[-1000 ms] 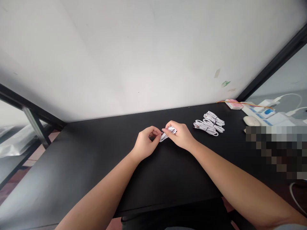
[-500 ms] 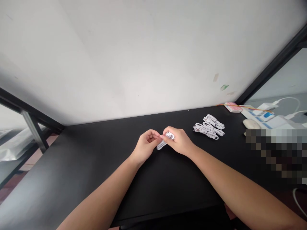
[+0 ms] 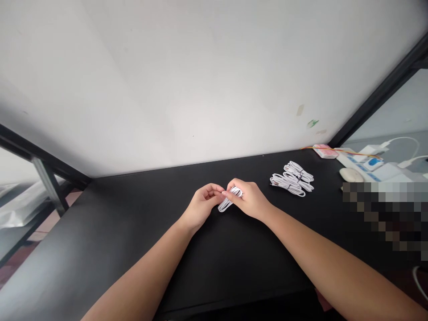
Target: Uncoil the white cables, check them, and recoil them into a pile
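A small coil of white cable (image 3: 230,199) hangs between my two hands over the middle of the black table (image 3: 140,209). My right hand (image 3: 249,199) is closed round the upper part of the coil. My left hand (image 3: 201,206) pinches the coil at its left side, fingertips touching those of the right. The lower loop of the coil sticks out below the fingers.
A pile of several bundled white cables (image 3: 292,179) lies to the right of my hands. Further right are a pink box (image 3: 325,151), a white power strip (image 3: 363,162) with plugs, and a pale mouse (image 3: 351,174). A white wall stands behind the table.
Both hands with the coil have shifted slightly towards me on the table. The coil's loop now hangs lower below the fingers than a second ago.
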Motion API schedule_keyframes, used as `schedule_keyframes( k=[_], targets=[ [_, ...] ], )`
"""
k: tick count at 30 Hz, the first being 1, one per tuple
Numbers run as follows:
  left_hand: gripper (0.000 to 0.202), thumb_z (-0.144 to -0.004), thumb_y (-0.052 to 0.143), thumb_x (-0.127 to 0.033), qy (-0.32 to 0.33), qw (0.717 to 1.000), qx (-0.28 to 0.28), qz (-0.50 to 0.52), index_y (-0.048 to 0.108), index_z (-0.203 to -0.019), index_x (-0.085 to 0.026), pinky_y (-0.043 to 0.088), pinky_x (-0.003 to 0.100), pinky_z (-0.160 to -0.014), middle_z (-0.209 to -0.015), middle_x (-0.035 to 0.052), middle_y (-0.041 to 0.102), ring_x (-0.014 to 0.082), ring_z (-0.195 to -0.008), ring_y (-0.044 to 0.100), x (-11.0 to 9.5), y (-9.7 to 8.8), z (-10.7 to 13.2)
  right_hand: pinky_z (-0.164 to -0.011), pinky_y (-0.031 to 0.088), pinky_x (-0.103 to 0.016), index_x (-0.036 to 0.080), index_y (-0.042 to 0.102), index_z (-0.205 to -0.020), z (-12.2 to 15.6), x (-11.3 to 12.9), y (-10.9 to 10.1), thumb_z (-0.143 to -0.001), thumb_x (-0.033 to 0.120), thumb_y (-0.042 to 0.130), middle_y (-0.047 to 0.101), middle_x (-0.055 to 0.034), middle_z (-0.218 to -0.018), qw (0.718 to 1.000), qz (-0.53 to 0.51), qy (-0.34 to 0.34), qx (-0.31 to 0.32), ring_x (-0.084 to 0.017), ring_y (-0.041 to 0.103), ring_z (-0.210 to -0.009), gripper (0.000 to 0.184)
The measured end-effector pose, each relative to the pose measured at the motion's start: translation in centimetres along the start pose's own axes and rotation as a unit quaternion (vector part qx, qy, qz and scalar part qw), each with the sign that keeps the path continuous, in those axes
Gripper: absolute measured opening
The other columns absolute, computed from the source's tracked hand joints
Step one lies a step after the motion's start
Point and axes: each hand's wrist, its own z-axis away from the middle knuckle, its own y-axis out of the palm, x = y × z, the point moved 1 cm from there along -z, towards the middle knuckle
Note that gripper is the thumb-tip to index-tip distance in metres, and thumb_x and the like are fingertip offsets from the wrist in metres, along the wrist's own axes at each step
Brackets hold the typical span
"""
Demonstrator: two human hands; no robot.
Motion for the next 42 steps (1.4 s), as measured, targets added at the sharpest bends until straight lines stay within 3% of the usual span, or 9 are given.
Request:
schedule_keyframes(
  k=[7, 11, 19, 25, 27, 32, 35, 38, 42],
  targets=[
    [0.022, -0.082, 0.078, -0.031, 0.029, 0.999, 0.005, -0.024, 0.066, -0.094, -0.017, 0.051, 0.027, -0.077, -0.085, 0.0028, 0.07, 0.0135, -0.079, 0.066, -0.1, -0.1, 0.0, -0.05, 0.031, -0.024, 0.023, 0.063, -0.086, -0.1, -0.3, 0.1, -0.093, 0.048, 0.06, 0.057, 0.0038, -0.063, 1.0, -0.027, 0.012, -0.008, -0.009, 0.041, -0.048, 0.027],
    [0.02, -0.084, 0.075, -0.031, 0.082, 0.991, -0.025, -0.106, 0.065, -0.095, -0.018, 0.052, 0.028, -0.074, -0.085, 0.0037, 0.07, 0.0146, -0.079, 0.066, -0.2, 0.3, 0.4, -0.049, 0.03, -0.024, 0.022, 0.063, -0.085, -0.2, -0.4, 0.1, -0.093, 0.049, 0.061, 0.054, 0.0045, -0.061, 0.999, -0.032, 0.016, -0.011, -0.009, 0.04, -0.048, 0.028],
    [0.016, -0.086, 0.069, -0.025, 0.188, 0.944, -0.102, -0.251, 0.064, -0.101, -0.02, 0.056, 0.033, -0.078, -0.087, 0.0045, 0.072, 0.0175, -0.081, 0.069, -0.9, 1.5, 1.6, -0.051, 0.031, -0.025, 0.022, 0.062, -0.086, -0.3, -0.4, 0.1, -0.094, 0.048, 0.059, 0.053, 0.0047, -0.061, 0.999, -0.022, 0.019, -0.035, -0.01, 0.039, -0.05, 0.027],
    [0.008, -0.088, 0.063, -0.018, 0.288, 0.871, -0.091, -0.388, 0.065, -0.094, -0.022, 0.054, 0.032, -0.079, -0.09, 0.0035, 0.072, 0.0169, -0.083, 0.066, -1.0, 2.0, 2.2, -0.052, 0.032, -0.024, 0.021, 0.062, -0.083, -0.3, -0.4, 0.2, -0.093, 0.046, 0.061, 0.057, 0.004, -0.063, 0.998, -0.037, 0.027, -0.047, -0.009, 0.042, -0.052, 0.027],
    [0.01, -0.088, 0.063, -0.018, 0.298, 0.869, -0.083, -0.387, 0.066, -0.096, -0.022, 0.054, 0.032, -0.081, -0.092, 0.0036, 0.071, 0.0172, -0.085, 0.066, -1.0, 2.0, 2.2, -0.054, 0.034, -0.024, 0.02, 0.062, -0.084, -0.3, -0.3, 0.1, -0.093, 0.044, 0.061, 0.059, 0.0035, -0.065, 0.998, -0.041, 0.019, -0.048, -0.01, 0.044, -0.053, 0.025],
    [0.018, -0.095, 0.06, -0.035, 0.18, 0.947, -0.097, -0.248, 0.064, -0.094, -0.018, 0.054, 0.033, -0.085, -0.093, 0.0056, 0.07, 0.0175, -0.088, 0.066, -0.8, 1.2, 1.2, -0.053, 0.035, -0.024, 0.021, 0.062, -0.086, -0.2, -0.1, 0.1, -0.093, 0.045, 0.061, 0.059, 0.0028, -0.066, 0.998, -0.047, 0.002, -0.046, -0.01, 0.045, -0.053, 0.025],
    [0.033, -0.097, 0.057, -0.047, 0.051, 0.99, -0.03, -0.125, 0.064, -0.095, -0.015, 0.056, 0.034, -0.081, -0.088, 0.007, 0.07, 0.0181, -0.082, 0.068, -0.4, 0.8, 0.5, -0.053, 0.035, -0.024, 0.021, 0.062, -0.086, 0.0, 0.1, 0.1, -0.093, 0.046, 0.062, 0.059, 0.0023, -0.067, 0.997, -0.052, -0.002, -0.05, -0.01, 0.046, -0.054, 0.026],
    [0.039, -0.096, 0.058, -0.051, -0.052, 0.996, 0.07, -0.019, 0.064, -0.1, -0.013, 0.059, 0.039, -0.079, -0.092, 0.0113, 0.072, 0.0198, -0.076, 0.071, -0.2, 0.8, 0.4, -0.053, 0.037, -0.024, 0.021, 0.062, -0.086, 0.0, 0.2, 0.0, -0.094, 0.045, 0.061, 0.059, 0.0019, -0.067, 0.996, -0.066, -0.006, -0.053, -0.011, 0.048, -0.055, 0.025],
    [0.039, -0.097, 0.057, -0.048, -0.1, 0.985, 0.123, 0.073, 0.063, -0.111, -0.012, 0.062, 0.037, -0.076, -0.098, 0.0143, 0.073, 0.0197, -0.076, 0.073, -0.4, 1.0, 0.8, -0.053, 0.038, -0.024, 0.022, 0.062, -0.087, 0.1, 0.4, -0.2, -0.094, 0.046, 0.061, 0.059, 0.0021, -0.065, 0.996, -0.087, -0.005, -0.036, -0.011, 0.05, -0.055, 0.025]
  ],
)
